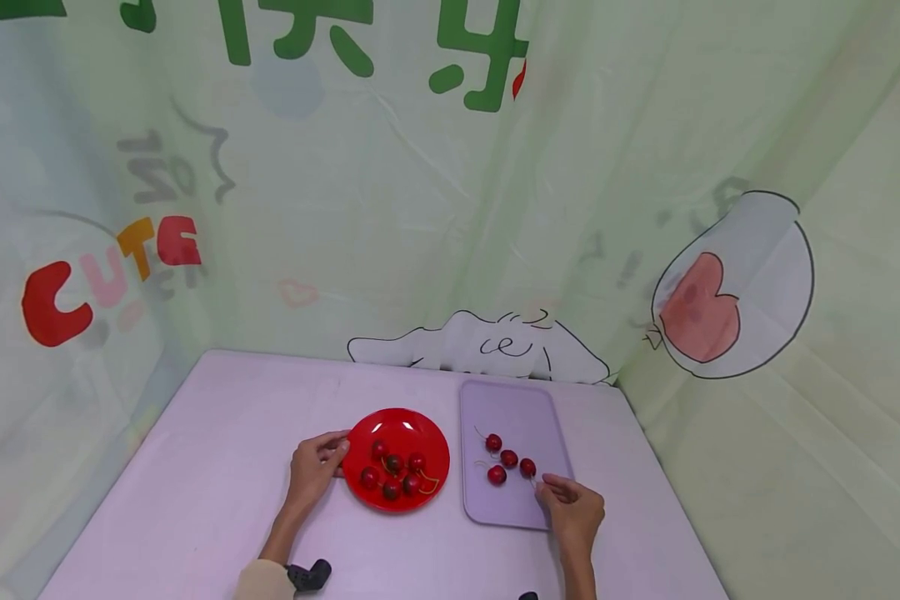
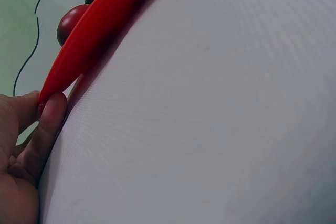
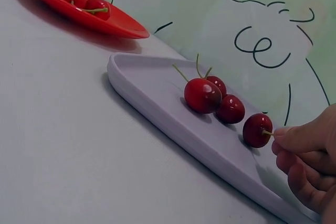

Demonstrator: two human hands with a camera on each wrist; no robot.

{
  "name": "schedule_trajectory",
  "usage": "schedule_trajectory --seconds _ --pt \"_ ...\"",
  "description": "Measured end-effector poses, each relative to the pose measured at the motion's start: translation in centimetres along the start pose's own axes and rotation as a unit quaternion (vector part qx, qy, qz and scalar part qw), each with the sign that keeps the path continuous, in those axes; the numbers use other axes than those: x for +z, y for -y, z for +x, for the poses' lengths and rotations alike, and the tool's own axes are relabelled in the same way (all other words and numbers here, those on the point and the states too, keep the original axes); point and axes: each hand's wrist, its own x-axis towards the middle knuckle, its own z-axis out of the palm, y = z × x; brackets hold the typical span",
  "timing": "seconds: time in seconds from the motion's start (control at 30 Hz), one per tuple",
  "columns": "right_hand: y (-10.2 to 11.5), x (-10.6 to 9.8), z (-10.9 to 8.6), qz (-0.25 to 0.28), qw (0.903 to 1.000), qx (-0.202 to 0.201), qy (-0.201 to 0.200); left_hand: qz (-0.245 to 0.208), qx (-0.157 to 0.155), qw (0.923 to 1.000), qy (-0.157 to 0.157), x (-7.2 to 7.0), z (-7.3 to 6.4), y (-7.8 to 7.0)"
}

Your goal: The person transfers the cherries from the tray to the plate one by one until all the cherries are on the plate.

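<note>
We see a person's two bare hands working at a table from its near side. The left hand point(image 1: 315, 468) pinches the left rim of a round, glossy red plate point(image 1: 405, 420), thumb above and fingers beneath. The right hand point(image 1: 574, 510) pinches the thin green stem point(image 3: 268, 133) of a round, shiny dark red cherry point(image 1: 527, 467) between thumb and fingertips. This cherry is just to the left of the right fingertips, above the right part of a rectangular pale lilac tray point(image 1: 506, 507) with a low raised rim; we cannot tell whether it touches the tray's surface.

Three more red cherries point(image 1: 497, 475) lie close together on the tray, just left of the pinched one. The plate stands to the left of the tray, near it but apart, and holds a loose group of dark red cherries point(image 1: 370, 477), some with yellow-green stems, to the right of the left hand.

At the left wrist we notice a beige sleeve point(image 1: 264, 582) and a small black device point(image 1: 312, 575). Everything rests on a pale pinkish-white table point(image 1: 408, 560). Beyond it hangs a pale green curtain point(image 1: 420, 208) printed with large green characters point(image 1: 234, 33), the colourful word "CUTE" point(image 1: 36, 304), an outlined animal point(image 1: 465, 342) and a white balloon point(image 1: 772, 275) bearing a red heart point(image 1: 697, 312).
</note>
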Motion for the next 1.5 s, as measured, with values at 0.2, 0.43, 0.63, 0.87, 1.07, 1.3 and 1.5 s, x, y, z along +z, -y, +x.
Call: schedule_trajectory --seconds 0.2,0.43,0.63,0.87,1.07,1.3,1.5 --pt "0.2 0.0 0.0 0.056 0.9979 0.032 0.002 0.000 -0.002 1.0000 -0.001 0.0 0.0 0.0" --pt "0.6 0.1 -0.1 0.105 0.9927 0.061 0.003 -0.006 -0.002 1.0000 0.001 0.0 0.0 -0.1" --pt "0.9 0.1 -0.1 0.146 0.9852 0.089 0.011 -0.006 -0.003 1.0000 0.002 0.0 0.0 0.0" --pt "0.8 0.1 0.0 0.155 0.9825 0.102 0.017 -0.004 -0.003 1.0000 0.002 0.0 0.0 0.0" --pt "0.7 0.2 0.0 0.171 0.9794 0.106 0.020 -0.006 -0.007 1.0000 0.002 -0.1 -0.1 -0.2" --pt "0.8 0.3 0.0 0.186 0.9770 0.102 0.024 -0.004 -0.006 1.0000 0.000 0.0 -0.1 -0.3" --pt "1.1 0.5 0.0 0.199 0.9747 0.099 0.022 -0.002 -0.008 1.0000 -0.002 0.0 -0.1 -0.3"
